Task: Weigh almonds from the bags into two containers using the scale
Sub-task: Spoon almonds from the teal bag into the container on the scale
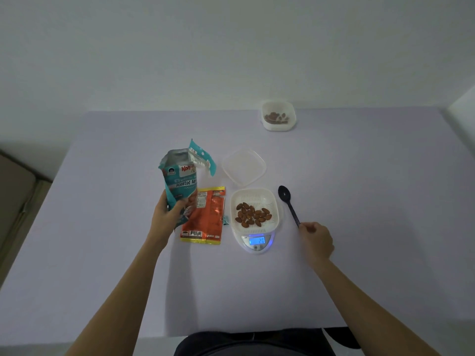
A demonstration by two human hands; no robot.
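My left hand (165, 214) grips a teal bag of roasted almonds (181, 179), held upright with its torn top open. An orange almond bag (205, 217) lies flat on the table beside it. A white container (254, 210) with several almonds sits on the small scale (258, 242), whose blue display is lit. My right hand (316, 240) holds the handle end of a black spoon (288, 201), which points away to the right of the scale. A second white container (279, 115) with almonds stands at the table's far edge.
A clear lid (244, 167) lies just behind the scale. The light purple table (115, 253) meets a wall at the back. A beige seat (15, 191) shows at the far left. My dark-clothed lap is at the near edge.
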